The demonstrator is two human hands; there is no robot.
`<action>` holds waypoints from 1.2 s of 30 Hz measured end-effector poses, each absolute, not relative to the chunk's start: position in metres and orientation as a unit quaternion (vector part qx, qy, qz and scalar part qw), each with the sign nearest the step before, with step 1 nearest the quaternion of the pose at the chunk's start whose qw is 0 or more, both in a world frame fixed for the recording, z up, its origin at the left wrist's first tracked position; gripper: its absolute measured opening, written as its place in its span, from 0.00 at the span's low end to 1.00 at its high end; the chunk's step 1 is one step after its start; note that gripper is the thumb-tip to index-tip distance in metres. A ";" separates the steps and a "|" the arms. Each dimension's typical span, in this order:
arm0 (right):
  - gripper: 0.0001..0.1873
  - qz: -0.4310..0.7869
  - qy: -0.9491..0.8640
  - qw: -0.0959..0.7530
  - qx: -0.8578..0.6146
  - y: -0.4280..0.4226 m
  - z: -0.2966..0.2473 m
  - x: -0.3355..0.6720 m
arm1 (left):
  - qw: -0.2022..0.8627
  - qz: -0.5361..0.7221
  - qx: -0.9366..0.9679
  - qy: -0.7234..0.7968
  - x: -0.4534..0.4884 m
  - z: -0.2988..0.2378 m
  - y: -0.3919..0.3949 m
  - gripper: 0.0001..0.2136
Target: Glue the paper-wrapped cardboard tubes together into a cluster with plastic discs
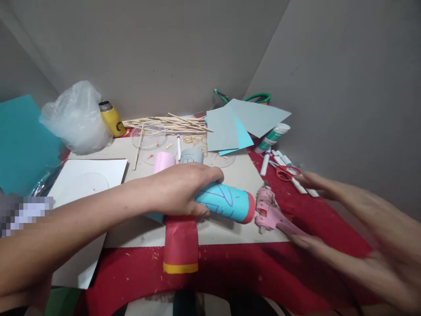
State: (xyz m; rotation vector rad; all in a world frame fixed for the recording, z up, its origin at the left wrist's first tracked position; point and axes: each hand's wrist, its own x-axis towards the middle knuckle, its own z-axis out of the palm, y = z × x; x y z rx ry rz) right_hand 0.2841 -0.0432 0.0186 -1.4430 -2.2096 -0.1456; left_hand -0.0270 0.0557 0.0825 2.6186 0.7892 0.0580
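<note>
My left hand (182,186) wraps over a blue paper tube (226,202) with purple lettering and a red end band. Close around that hand are a red paper tube (180,245) with a yellow band, a pink tube (164,161) and a grey tube (191,156) with writing. Whether the tubes are joined is hidden beneath the hand. To the right lies a pink glue gun (271,213). My right hand (342,219), slightly blurred, has its fingers spread apart, the lower ones at the end of the glue gun's handle.
Wooden sticks (164,124), a yellow bottle (112,119) and a plastic bag (77,118) stand along the back. Grey paper sheets (222,129) lie behind the tubes. Red-handled scissors (284,173), several markers and a glue bottle (272,137) are at right. White board (83,228) lies left.
</note>
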 end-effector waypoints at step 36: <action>0.33 0.050 -0.934 0.055 -0.350 0.014 0.023 0.172 | -0.035 0.280 0.913 0.294 -0.076 -0.005 -0.020 0.09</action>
